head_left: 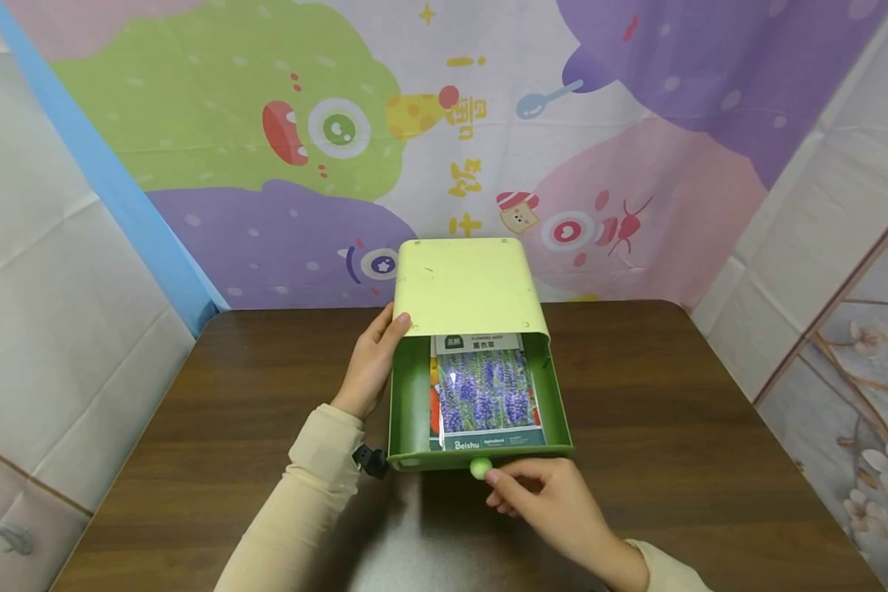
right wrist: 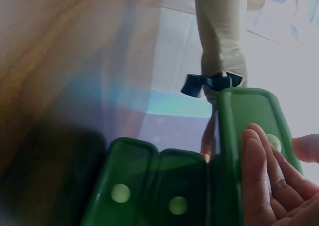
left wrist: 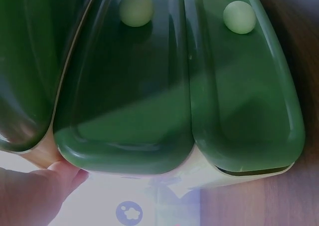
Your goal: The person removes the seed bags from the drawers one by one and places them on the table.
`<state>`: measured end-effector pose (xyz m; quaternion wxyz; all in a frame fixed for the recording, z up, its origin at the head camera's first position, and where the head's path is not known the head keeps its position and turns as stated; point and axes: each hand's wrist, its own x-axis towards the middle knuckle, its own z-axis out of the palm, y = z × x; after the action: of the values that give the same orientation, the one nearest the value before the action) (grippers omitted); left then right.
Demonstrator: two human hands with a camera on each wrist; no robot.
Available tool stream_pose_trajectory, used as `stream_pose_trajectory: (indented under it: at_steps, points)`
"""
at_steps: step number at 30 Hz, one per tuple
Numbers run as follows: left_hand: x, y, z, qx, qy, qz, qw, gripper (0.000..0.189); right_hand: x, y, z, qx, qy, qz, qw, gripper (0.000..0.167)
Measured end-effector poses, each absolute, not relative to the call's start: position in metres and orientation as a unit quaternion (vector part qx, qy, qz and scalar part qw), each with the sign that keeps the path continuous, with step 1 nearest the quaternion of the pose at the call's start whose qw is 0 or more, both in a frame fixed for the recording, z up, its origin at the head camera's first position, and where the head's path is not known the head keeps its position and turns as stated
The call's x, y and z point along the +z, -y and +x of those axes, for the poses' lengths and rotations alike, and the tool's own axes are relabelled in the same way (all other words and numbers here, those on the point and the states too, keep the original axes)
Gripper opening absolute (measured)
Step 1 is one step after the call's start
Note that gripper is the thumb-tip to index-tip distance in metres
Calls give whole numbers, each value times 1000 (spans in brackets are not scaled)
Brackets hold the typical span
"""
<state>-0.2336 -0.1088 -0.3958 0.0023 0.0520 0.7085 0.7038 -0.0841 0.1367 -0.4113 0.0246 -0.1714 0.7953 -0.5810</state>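
Centrally, a small pale-yellow cabinet (head_left: pixel 469 284) stands toward the far side of a dark wooden table (head_left: pixel 651 395), its green top drawer (head_left: pixel 555 399) pulled well out toward the person. Inside that drawer lies a seed packet (head_left: pixel 484 390) picturing purple flower spikes, marked "Beishu" along its near edge; red and orange bits of other packaging peek out from beneath it.

The left hand (head_left: pixel 370 362) rests against the cabinet's left side, its thumb at the front corner of the top and its fingers laid along the side, loose rather than clamped. The right hand (head_left: pixel 548 497) is at the drawer's round, light-green knob (head_left: pixel 481 469). From the right wrist, its fingers look fairly straight and apart from the thumb, with the fingertips beside the knob and a gap between thumb and knob.

Below the pulled-out drawer, the left wrist view shows two lower drawers (left wrist: pixel 124 96) sitting within the cabinet, each with a matching knob. Both arms wear cream sleeves, and a black device (head_left: pixel 370 460) sits at the left wrist. Behind the table hangs a cloth (head_left: pixel 229 107) printed with colourful cartoon creatures.
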Motion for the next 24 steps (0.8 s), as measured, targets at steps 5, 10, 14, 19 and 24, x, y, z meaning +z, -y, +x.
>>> stream_pose_trajectory:
  at_steps: [5,10,14,19,24]
  points:
    - [-396,109,-234,699,-713,51,0,72,-399,-140,-80,-589,-784,-195,17,19]
    - [-396,110,-234,697,-715,50,2,72,-384,-145,-79,-585,-779,-224,-20,14]
    - [-397,110,-234,699,-713,52,2,73,-371,-149,-81,-563,-785,-243,-85,12]
    - [-397,110,-234,696,-716,50,0,73,-355,-153,-90,-538,-787,-259,-155,13]
    - [-397,110,-234,698,-714,52,2,73,-345,-156,-104,-515,-797,-256,-184,14]
